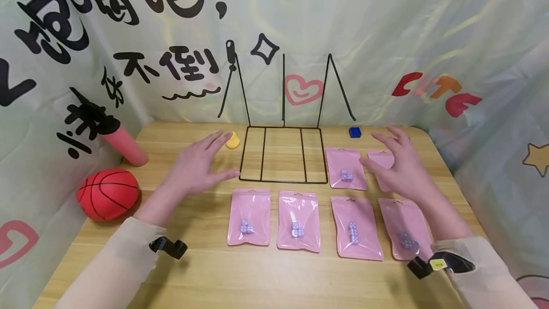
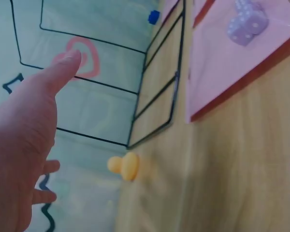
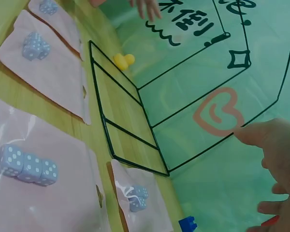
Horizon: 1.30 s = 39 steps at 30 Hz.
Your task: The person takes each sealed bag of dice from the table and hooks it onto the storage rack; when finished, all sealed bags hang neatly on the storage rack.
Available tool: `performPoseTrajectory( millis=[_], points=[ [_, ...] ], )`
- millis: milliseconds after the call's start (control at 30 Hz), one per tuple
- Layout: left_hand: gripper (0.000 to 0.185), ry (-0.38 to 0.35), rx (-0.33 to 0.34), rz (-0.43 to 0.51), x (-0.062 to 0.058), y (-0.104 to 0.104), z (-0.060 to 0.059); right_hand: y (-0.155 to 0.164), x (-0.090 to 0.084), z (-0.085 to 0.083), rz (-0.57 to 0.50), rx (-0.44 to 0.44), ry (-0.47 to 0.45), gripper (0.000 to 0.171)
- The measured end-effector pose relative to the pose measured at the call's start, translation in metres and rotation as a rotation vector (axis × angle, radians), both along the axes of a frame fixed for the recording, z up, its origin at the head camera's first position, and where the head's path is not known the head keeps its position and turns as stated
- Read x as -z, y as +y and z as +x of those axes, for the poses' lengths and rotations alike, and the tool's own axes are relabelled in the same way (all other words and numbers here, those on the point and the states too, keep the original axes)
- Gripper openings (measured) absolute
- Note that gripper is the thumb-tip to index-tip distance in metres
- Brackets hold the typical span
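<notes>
My left hand (image 1: pixel 195 163) hovers over the table left of a black wire rack (image 1: pixel 283 182), fingers spread, holding nothing. A small yellow figure (image 1: pixel 232 142), duck-like, lies just beyond its fingertips. On the other side, my right hand (image 1: pixel 401 163) is raised with fingers apart and nothing in it. It partly covers a pink zip bag (image 1: pixel 379 157) at the back right; another pink bag (image 1: pixel 343 156) lies beside that one. In front are more pink bags, among them one holding a row of pale purple dice (image 3: pixel 31 169). The rack's upright prongs rise at the back.
A red toy basketball (image 1: pixel 107 194) and a pink cylinder with a black top (image 1: pixel 124 147) are at the left. The blue toy brick (image 1: pixel 354 132) sits near the back edge. Printed cloth (image 1: pixel 364 23) hangs behind and beside the wooden table (image 1: pixel 274 280).
</notes>
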State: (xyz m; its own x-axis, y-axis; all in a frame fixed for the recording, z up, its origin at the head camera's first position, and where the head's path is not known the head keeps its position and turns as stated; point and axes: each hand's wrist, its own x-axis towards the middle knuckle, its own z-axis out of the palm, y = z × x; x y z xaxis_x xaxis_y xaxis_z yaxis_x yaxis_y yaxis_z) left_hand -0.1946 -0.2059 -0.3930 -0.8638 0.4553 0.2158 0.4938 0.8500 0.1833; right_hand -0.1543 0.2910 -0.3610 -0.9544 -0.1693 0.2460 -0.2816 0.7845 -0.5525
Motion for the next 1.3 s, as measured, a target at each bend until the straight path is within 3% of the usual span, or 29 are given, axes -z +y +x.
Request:
performPoseTrajectory(
  millis=[333, 900, 1133, 1300],
  points=[
    [0.088, -0.027, 0.024, 0.102, 0.023, 0.002, -0.006, 0.006, 0.005, -0.001, -0.138, 0.046, -0.088, 0.067],
    [0.078, -0.145, 0.099, 0.189, 0.059, 0.002, -0.019, 0.012, 0.016, -0.008, -0.168, 0.120, -0.286, 0.070],
    [0.071, -0.199, 0.117, 0.172, 0.068, 0.008, -0.020, 0.011, 0.029, -0.011, -0.232, 0.150, -0.391, 0.074],
    [0.064, -0.204, 0.124, 0.168, 0.075, 0.013, -0.021, 0.008, 0.041, -0.010, -0.242, 0.188, -0.425, 0.067]
  ],
)
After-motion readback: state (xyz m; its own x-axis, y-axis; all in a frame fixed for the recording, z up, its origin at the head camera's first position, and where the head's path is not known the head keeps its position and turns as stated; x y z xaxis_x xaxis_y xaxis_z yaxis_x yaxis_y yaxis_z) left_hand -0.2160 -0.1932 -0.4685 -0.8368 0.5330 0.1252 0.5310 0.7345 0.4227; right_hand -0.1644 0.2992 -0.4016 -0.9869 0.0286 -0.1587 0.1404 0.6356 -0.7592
